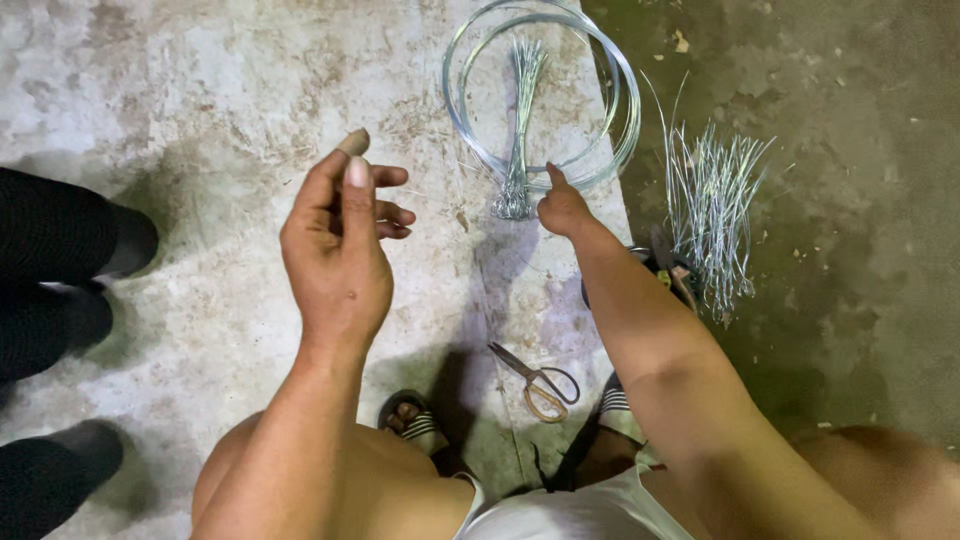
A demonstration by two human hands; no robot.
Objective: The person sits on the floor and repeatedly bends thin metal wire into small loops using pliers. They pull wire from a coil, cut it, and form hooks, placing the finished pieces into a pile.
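My left hand (338, 240) is raised above the concrete floor, fingers loosely curled and apart, with nothing visible in it. My right hand (562, 206) reaches forward and down to the lower end of a bundle of short cut wires (520, 130) lying inside a coil of silver wire (600, 100). The fingers are closed at the bundle's twisted end, touching it. A second, looser pile of cut wires (712, 195) lies to the right of my right forearm.
Scissors (540, 384) with tan handles lie on the floor between my feet. My sandalled feet (415, 420) show below. Another person's dark-clad legs (60, 260) stand at the left edge. A small tool (668, 262) lies partly hidden behind my right arm.
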